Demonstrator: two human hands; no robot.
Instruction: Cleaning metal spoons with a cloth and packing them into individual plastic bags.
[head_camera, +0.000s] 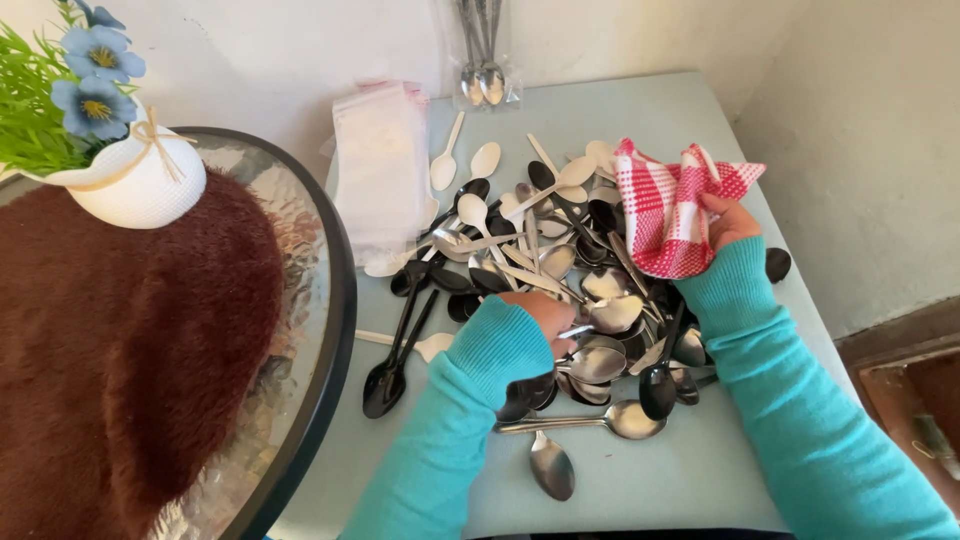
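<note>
A heap of spoons (560, 290), metal, black and white plastic, covers the middle of a pale blue table (700, 470). My left hand (553, 318) reaches into the heap with the fingers curled down among the metal spoons; what it grips is hidden. My right hand (728, 222) is raised over the heap's right side and holds a bunched red-and-white checked cloth (668, 210). Both arms wear turquoise sleeves.
A stack of clear plastic bags (382, 170) lies at the table's back left, and a bagged set of spoons (484, 60) leans on the wall. At left is a round glass table (320, 300) with a brown furry cover (120, 350) and a white flower pot (135, 180).
</note>
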